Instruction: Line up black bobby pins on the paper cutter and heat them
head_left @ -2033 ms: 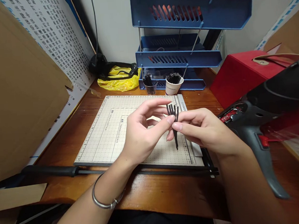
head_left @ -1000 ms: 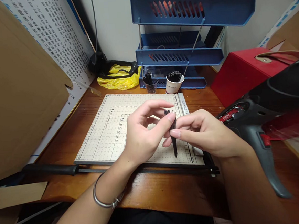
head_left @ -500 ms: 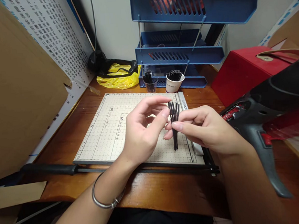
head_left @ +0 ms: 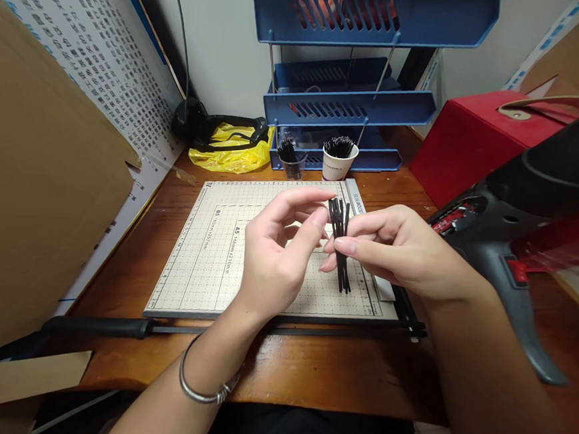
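Note:
A small bundle of thin black sticks (head_left: 342, 266) is held upright over the guillotine paper cutter's gridded board (head_left: 193, 271). My right hand (head_left: 397, 252) is closed on the bundle's middle from the right, thumb in front and fingers behind. My left hand (head_left: 281, 244) meets its upper left side, thumb and fingertips closing around the top ends. One stick leans out to the right from the others. Just how the left fingers grip the sticks is partly hidden behind the thumb. What exactly the sticks are made of cannot be made out.
Behind the board stand a clear cup (head_left: 294, 170) and a white paper cup (head_left: 336, 166), both full of black sticks. A heat-gun-like tool (head_left: 511, 226) and red box (head_left: 463, 136) flank the right. The cutter's handle (head_left: 98, 328) lies along the front left; blue trays (head_left: 351, 108) rise behind.
The sticks, fanned at the top before, now stand more parallel, and their lower ends have spread a little. Both hands stay nearly in place.

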Demonstrator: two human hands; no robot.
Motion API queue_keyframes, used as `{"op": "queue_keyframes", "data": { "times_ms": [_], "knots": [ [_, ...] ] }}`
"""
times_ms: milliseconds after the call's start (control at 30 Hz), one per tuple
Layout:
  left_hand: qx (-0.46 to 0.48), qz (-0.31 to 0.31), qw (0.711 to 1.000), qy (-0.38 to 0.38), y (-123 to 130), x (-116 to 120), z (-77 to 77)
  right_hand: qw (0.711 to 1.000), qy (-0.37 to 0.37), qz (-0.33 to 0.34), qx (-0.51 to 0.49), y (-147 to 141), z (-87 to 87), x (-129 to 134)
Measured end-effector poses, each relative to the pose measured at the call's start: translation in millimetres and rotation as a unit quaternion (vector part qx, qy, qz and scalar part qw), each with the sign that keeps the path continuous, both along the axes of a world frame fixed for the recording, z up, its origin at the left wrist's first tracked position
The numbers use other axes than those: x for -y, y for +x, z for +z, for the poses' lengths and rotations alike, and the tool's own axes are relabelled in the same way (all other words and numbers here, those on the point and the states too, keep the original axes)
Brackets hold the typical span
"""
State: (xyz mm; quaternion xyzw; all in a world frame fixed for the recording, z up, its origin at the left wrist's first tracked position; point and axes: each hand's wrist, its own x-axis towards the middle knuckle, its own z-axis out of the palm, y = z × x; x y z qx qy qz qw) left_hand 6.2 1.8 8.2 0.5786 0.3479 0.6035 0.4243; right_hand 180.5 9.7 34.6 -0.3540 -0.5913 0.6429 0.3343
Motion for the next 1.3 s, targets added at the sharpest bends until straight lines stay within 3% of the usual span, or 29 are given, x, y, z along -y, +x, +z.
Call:
{"op": "queue_keyframes", "data": {
  "times_ms": [533, 900, 1300],
  "knots": [
    [0.023, -0.012, 1.000, -0.004, 1, 0, -1.1, 0.999, -0.033, 0.000, -0.031, 2, -2.2, -1],
    [0.050, -0.020, 0.998, -0.031, 4, 0, -0.1, 0.999, 0.039, 0.007, 0.002, 4, -11.6, -4],
    [0.066, -0.041, 0.994, -0.075, 5, 0, 0.2, 0.997, 0.071, 0.005, 0.014, 4, -13.5, -5]
  ]
}}
